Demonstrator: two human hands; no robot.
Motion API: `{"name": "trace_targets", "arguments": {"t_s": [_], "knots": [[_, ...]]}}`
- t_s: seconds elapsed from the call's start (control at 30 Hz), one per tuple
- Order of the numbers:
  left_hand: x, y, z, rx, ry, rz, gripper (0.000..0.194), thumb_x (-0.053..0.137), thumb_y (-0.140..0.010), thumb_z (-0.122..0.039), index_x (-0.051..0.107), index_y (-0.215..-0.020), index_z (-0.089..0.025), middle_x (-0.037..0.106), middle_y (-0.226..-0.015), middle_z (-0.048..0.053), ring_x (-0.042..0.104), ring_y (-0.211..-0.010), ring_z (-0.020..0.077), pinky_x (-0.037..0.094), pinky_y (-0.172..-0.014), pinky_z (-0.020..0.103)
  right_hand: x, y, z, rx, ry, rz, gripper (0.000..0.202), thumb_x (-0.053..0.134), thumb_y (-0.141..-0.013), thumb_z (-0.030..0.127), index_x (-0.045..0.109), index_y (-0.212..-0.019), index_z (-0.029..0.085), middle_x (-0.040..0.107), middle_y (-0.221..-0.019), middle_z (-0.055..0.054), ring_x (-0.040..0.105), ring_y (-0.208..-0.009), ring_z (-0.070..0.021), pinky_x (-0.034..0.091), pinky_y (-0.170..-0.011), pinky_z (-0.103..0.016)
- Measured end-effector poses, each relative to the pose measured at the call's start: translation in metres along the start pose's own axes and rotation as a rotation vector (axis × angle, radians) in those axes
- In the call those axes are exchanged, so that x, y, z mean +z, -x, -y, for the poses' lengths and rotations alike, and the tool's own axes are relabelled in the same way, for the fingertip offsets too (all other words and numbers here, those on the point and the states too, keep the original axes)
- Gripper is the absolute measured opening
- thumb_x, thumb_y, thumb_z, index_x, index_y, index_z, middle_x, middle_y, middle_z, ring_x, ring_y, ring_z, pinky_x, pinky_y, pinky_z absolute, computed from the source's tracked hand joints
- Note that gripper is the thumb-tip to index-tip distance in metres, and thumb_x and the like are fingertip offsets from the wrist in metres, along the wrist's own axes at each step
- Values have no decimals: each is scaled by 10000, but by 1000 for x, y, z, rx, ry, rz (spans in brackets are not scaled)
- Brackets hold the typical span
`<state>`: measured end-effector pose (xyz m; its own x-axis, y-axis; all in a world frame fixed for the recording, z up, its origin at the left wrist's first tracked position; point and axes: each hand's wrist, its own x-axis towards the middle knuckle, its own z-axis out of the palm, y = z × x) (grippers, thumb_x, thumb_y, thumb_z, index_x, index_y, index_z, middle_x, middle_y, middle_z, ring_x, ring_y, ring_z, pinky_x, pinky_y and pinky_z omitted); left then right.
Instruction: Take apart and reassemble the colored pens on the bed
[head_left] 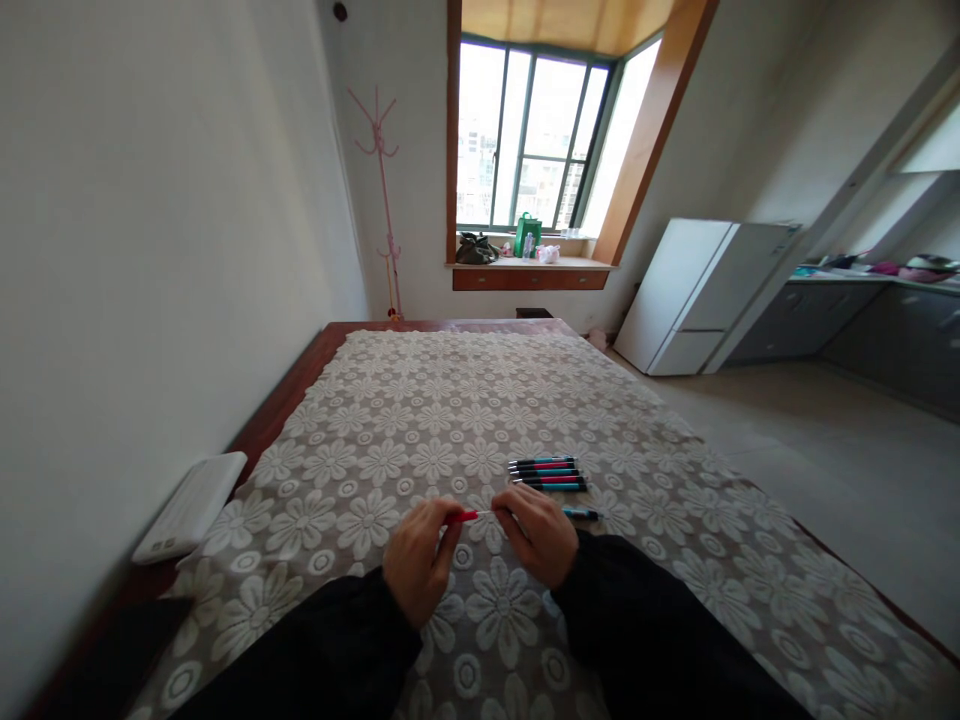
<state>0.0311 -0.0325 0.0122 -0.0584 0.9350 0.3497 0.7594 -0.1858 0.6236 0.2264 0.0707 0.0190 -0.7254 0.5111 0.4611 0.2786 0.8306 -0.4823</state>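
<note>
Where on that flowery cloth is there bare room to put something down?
The cloth lies bare from the row of pens back to the far edge, and between the white device and the left hand. It is crowded around both hands, the right hand especially.

Both my arms come in from the bottom of the frame, sleeved in black down to the wrists, and angle toward each other so that my hands meet just below the middle of the picture. My left hand sits slightly lower and to the left, back of the hand up, knuckles bent, with the thumb and first fingers pinched together at its upper right. My right hand lies just right of centre, also back up, fingers curled inward and pinched at its upper left. The two pinches face each other, close but with a small gap between them. Both wrists are nearly straight, forearms spreading wide toward the lower corners.
</note>
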Motion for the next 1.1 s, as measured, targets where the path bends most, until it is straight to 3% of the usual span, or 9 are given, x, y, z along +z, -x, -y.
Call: {"name": "trace_targets", "arguments": {"t_s": [0.1, 0.2, 0.3, 0.5, 0.7, 0.87, 1.1], "knots": [[1, 0, 0, 5, -65, 33, 131, 477, -1007, -262, 605, -993, -237, 688, -927, 32, 639, -904, 227, 476, -805, 365, 1, 1, 0, -44, 74, 50, 130, 434, -1010, 177, 538, -939, 205, 625, -868, -58, 563, -815, -211, 430, -747, -333], [3, 0, 1, 7, -127, 54, 135, 487, -1005, -262, 620, -1004, -238, 711, -944, 35, 648, -916, 239, 468, -815, 382, 3, 2, 2, -64, 94, 79, 145, 470, -941, 122, 526, -1058, 187, 639, -938, -85, 578, -862, -236, 463, -780, -360], [4, 1, 1, 14, -129, 103, 155, 478, -1015, -282, 628, -1022, -245, 730, -965, 28, 669, -926, 235, 468, -824, 380, 8, 4, 4, -80, 61, 109, 286, 454, -874, 68, 494, -1140, 164, 642, -974, -106, 593, -879, -249, 494, -784, -375], [3, 1, 2, 34, -104, 214, 199, 449, -1031, -329, 635, -1065, -270, 750, -985, 7, 696, -934, 223, 477, -826, 364, 16, 7, 4, -56, -70, 108, 320, 440, -873, 53, 491, -1164, 173, 665, -1013, -97, 644, -935, -230, 527, -827, -342], [1, 0, 2, 7, -83, 229, 220, 424, -1032, -321, 634, -1028, -257, 738, -920, 9, 693, -886, 211, 480, -785, 336, 14, 8, -4, -43, -78, 79, 239, 513, -930, 95, 505, -1146, 196, 719, -1022, -67, 685, -939, -217, 500, -822, -318], [1, 0, 2, -13, -72, 221, 218, 430, -1028, -322, 632, -1005, -246, 733, -893, 18, 693, -861, 206, 474, -735, 316, 7, 4, -7, 25, 106, 57, 129, 693, -902, 192, 571, -943, 195, 708, -831, -28, 666, -755, -211, 435, -704, -310], [3, 0, 6, 32, -91, 200, 181, 446, -1022, -291, 621, -1016, -247, 734, -917, 17, 691, -880, 208, 492, -773, 328, 7, 4, -8, -99, 129, 70, 139, 655, -966, 319, 625, -931, 188, 698, -787, -16, 643, -696, -174, 412, -670, -288]]}}
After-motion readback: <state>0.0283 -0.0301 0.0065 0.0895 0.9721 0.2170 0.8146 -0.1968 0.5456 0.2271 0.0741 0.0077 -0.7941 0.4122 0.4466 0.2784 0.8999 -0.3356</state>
